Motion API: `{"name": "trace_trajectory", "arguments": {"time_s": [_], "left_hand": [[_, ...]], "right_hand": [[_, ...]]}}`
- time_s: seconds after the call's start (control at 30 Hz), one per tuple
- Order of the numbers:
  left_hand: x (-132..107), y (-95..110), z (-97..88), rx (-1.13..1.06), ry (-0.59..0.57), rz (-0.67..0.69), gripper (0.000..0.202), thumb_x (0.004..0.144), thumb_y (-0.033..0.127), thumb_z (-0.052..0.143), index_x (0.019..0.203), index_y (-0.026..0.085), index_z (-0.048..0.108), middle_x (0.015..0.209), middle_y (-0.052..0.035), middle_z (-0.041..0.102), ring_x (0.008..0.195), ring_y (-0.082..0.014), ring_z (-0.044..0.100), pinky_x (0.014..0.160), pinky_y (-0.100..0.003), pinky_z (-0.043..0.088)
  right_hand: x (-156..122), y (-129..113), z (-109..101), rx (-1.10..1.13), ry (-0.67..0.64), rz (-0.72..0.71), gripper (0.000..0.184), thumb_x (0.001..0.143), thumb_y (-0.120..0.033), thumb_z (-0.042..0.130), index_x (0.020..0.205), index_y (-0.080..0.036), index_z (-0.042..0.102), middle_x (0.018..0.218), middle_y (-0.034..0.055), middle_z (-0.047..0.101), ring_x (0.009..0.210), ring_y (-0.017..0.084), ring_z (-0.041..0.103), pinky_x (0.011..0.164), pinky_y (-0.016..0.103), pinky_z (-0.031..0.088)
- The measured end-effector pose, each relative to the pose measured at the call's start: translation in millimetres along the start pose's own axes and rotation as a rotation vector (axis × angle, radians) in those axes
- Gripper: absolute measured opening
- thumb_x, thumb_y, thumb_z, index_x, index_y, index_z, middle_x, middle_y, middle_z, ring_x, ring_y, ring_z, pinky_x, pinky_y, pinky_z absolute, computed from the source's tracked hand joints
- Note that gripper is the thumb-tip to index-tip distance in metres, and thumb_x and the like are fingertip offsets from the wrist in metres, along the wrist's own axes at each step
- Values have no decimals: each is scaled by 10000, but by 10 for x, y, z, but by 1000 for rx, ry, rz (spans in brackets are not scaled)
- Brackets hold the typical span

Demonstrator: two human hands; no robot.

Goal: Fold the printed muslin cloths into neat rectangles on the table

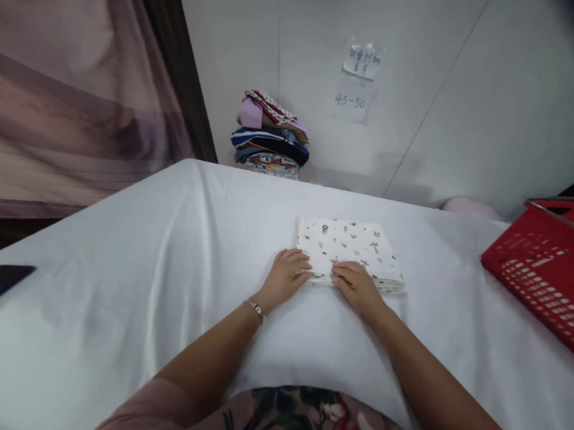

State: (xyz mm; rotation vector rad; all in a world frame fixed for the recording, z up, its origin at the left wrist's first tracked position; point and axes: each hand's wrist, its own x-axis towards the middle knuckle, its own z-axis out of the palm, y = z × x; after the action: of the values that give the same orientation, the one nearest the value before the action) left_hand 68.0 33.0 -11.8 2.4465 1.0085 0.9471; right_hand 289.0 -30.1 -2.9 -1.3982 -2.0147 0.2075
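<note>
A folded white cloth with small plant and animal-like prints lies flat on the white-covered table. It is folded in several layers, whose edges show along the near side. My left hand grips the near left corner, with the fingers over the top and the thumb by the near edge. Along the middle of that same edge, my right hand pinches the cloth between bent fingers and thumb. The undersides of both grips are hidden.
At the right stands a red plastic basket. A dark phone rests at the far left. Beyond the table's back edge is a pile of folded fabrics, near wall papers with handwriting. A pinkish curtain hangs at the left.
</note>
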Motion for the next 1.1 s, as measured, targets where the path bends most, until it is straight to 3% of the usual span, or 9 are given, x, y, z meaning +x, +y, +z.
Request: {"name": "trace_trajectory", "arguments": {"time_s": [0.3, 0.67, 1.1], "left_hand": [[41, 36, 52, -53, 101, 3, 191, 872, 308, 500, 835, 228, 669, 972, -17, 669, 1054, -185, 535, 980, -409, 363], [5, 13, -50, 1, -48, 81, 187, 806, 362, 599, 932, 236, 655, 1078, -30, 633, 1119, -208, 491, 1006, -416, 317], [26, 10, 27, -8, 44, 98, 174, 893, 306, 480, 911, 223, 632, 973, -10, 654, 1030, -179, 530, 965, -418, 340]], "right_hand": [[25, -15, 66, 35, 86, 44, 222, 893, -301, 454, 917, -232, 663, 957, 58, 654, 941, 212, 560, 852, 395, 437], [5, -19, 32, 32, 68, -11, 191, 879, -276, 483, 938, -225, 659, 966, 58, 649, 951, 203, 558, 871, 380, 432], [-17, 13, 49, 11, 65, -42, 213, 846, -273, 539, 1028, -226, 639, 1034, 73, 633, 988, 225, 546, 868, 408, 445]]}}
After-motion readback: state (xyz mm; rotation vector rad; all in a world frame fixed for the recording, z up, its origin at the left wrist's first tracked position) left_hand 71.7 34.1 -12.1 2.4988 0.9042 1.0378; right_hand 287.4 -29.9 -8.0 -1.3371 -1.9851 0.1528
